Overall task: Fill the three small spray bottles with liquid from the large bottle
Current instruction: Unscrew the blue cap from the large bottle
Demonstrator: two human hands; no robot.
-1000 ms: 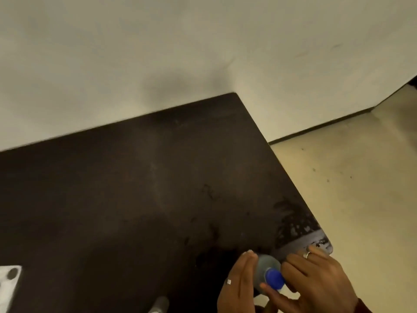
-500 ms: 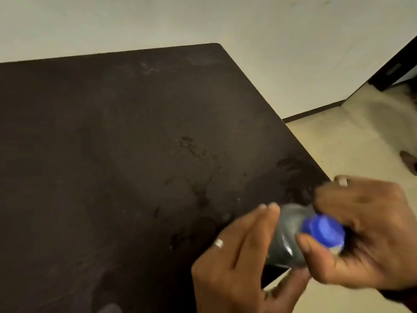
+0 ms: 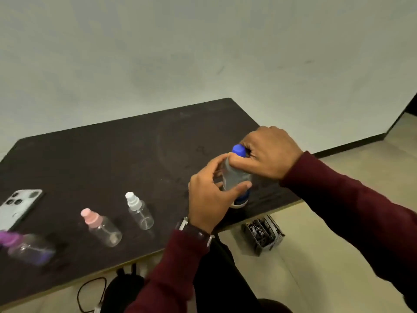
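The large clear bottle stands upright near the right edge of the dark table. My left hand wraps its body. My right hand grips its blue cap from the right. Three small clear spray bottles stand in a row to the left: one with a white top, one with a pink top, and a blurred one with a purple top at the left edge. All three keep their tops on.
A white phone lies face down at the table's left. Below the front edge the floor holds a dark patterned box, a black bag and a cable. A pale wall stands behind the table.
The view has swung left and pulled back, so the three spray bottles and phone now show. The large bottle has come upright, with both hands still on it.
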